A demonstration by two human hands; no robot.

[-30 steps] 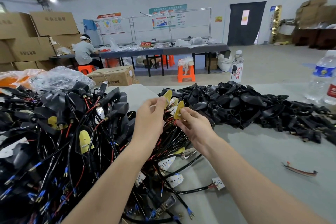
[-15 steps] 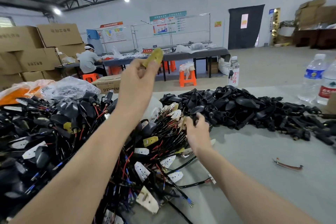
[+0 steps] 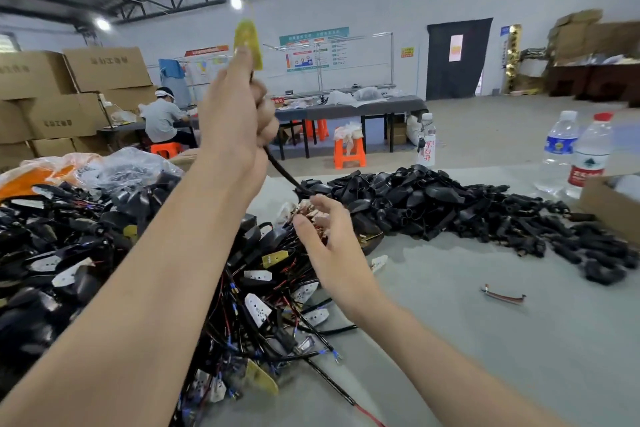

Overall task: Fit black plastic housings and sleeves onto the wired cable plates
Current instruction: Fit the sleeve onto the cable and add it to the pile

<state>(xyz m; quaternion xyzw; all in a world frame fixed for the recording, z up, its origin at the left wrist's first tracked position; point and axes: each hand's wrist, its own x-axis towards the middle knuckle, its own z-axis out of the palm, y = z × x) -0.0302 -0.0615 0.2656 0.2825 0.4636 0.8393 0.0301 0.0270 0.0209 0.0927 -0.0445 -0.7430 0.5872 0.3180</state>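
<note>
1. Head view, the held piece: the left hand is raised high above the table. Its fingers are clenched round a yellow plate and the top of its black cable. The plate stands above the fingertips, and the cable runs taut down toward the piles.
2. Head view, the other hand: the right hand is released, with fingers loosely spread and nothing in them. It is low over the near edge of the tangle of wired plates. Whether it presses on the wires cannot be told.
3. Head view, the parts: the heap of black housings lies just beyond the right hand, well within reach. Two water bottles stand far right.
4. The step in hand looks like drawing one wired plate free of the tangle, before any housing goes on.
5. To do it well:
   - Pull straight up along the cable's own line, not sideways, so the terminals do not hook neighbouring wires.
   - Let the right hand hold the tangle down, or comb snagged leads off the cable.
   - Stop if other plates lift with it.
   - Once it is free, take a single housing from the heap with the right hand.
</note>
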